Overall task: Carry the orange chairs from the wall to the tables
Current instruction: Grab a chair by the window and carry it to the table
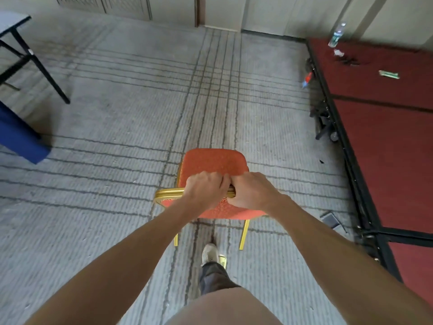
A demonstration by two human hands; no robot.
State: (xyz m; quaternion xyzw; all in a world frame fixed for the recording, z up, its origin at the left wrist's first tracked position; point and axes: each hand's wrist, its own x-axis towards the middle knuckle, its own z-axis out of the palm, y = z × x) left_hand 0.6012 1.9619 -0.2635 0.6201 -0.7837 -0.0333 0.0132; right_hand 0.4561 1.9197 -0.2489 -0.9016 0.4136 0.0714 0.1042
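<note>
An orange padded chair [212, 161] with a gold metal frame is held in front of me over the grey striped carpet, its seat pointing away from me. My left hand [205, 188] grips the gold top rail of the backrest. Right beside it, my right hand [251, 191] grips the same rail, knuckles almost touching the left. Two gold legs hang near my foot. A folding table [9, 22] with black legs stands at the far left.
A low red-carpeted stage platform [386, 137] with a black frame runs along the right; a water bottle [336, 35] and small litter lie on it. A blue cloth [16, 134] hangs at the left edge. Walls and a door frame stand ahead. My shoe [210, 253] is below the chair.
</note>
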